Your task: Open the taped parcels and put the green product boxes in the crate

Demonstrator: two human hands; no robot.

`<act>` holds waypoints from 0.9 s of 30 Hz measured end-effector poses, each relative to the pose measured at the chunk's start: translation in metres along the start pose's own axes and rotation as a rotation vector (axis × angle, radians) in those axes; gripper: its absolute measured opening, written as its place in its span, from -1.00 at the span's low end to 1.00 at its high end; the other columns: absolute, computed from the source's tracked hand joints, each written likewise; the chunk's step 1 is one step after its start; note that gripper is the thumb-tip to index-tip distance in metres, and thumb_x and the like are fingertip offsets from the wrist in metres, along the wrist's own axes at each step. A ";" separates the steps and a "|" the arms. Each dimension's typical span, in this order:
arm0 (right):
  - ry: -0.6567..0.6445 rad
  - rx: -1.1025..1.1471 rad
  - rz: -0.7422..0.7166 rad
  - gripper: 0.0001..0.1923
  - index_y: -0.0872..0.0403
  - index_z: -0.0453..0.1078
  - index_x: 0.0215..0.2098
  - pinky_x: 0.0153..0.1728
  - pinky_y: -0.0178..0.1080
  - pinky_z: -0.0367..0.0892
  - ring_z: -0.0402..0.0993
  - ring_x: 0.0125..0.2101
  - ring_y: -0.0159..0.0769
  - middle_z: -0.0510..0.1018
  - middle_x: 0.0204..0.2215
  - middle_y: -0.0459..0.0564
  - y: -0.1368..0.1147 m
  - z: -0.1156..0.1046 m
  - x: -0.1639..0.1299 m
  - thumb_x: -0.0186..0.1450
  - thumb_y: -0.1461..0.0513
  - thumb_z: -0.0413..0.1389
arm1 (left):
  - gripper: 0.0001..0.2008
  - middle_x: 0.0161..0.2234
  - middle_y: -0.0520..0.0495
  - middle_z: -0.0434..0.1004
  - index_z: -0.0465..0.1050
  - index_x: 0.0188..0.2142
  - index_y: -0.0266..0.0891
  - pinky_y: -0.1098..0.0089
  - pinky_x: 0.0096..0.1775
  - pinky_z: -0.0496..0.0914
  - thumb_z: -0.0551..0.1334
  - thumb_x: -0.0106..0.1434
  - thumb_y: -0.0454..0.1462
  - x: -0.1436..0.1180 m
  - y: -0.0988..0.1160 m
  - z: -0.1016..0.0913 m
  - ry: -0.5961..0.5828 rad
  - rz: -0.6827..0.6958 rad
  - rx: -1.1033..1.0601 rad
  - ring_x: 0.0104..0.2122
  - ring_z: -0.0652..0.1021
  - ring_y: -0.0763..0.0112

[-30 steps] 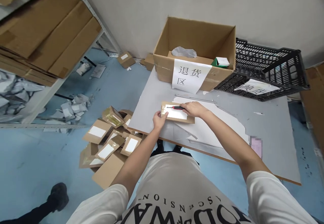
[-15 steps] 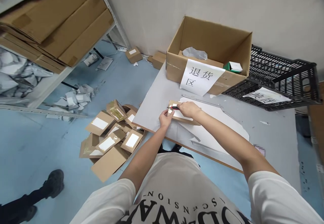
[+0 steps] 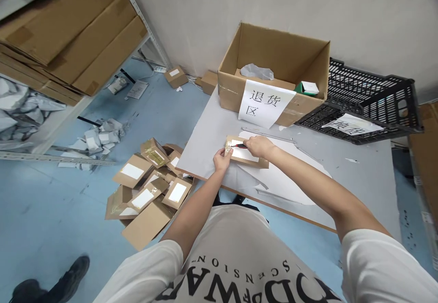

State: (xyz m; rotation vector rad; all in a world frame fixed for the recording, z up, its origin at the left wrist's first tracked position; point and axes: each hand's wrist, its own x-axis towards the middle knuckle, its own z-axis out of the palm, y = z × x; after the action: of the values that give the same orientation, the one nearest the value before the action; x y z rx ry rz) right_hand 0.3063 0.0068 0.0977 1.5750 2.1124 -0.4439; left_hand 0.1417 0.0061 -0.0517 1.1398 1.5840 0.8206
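1. Grey and scuffed, our worktop (image 3: pixel 356 189) runs out from a pale wall, with torn white paper sheets (image 3: pixel 284 175) lying on it in front of us.
2. We have a small flat cardboard parcel (image 3: pixel 247 158) lying on those sheets, near the worktop's left edge; its white label faces up and clear tape crosses its left end.
3. Our left hand (image 3: pixel 221 159) grips the parcel's left end, thumb on top and fingers curled at the near edge, so it is closed on the parcel.
4. Our right hand (image 3: pixel 259 146) is wrapped around a red-and-black utility knife (image 3: pixel 240 145), whose tip lies on the parcel's top face towards the taped end.
5. Beyond the parcel, at the back of the worktop, stands an open cardboard carton (image 3: pixel 273 72) with a white paper sign bearing printed characters (image 3: pixel 265 103) hanging down its front wall.
6. Inside the carton we see a crumpled plastic bag (image 3: pixel 256 71) and a small green and white box (image 3: pixel 306 87).
7. Right of the carton sits a black plastic crate (image 3: pixel 372 97) with another paper sheet (image 3: pixel 352 124) draped over its near rim.
8. Left of the worktop, on the blue floor, lies a heap of similar labelled parcels (image 3: pixel 147 189).
9. Farther left, a metal shelf (image 3: pixel 68 43) carries flattened cardboard.
10. Another person's black shoe (image 3: pixel 51 284) shows on the floor, well left of the worktop.
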 end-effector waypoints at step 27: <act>-0.062 0.091 0.161 -0.66 0.08 0.31 0.01 -0.32 -0.15 0.25 0.50 -0.26 -0.03 0.54 -0.25 0.22 0.081 0.077 -0.115 0.35 0.19 -0.13 | -0.52 -0.26 -0.19 0.60 0.51 -0.14 -0.31 0.31 -0.10 0.40 0.31 0.05 -0.02 -0.007 0.007 0.010 -0.007 0.052 0.221 -0.22 0.57 0.22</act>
State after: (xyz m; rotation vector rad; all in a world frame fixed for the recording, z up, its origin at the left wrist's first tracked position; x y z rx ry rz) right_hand 0.4243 -0.1017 0.0968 1.7442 1.9258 -0.5319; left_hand 0.1540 0.0012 -0.0458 1.3445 1.6760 0.6860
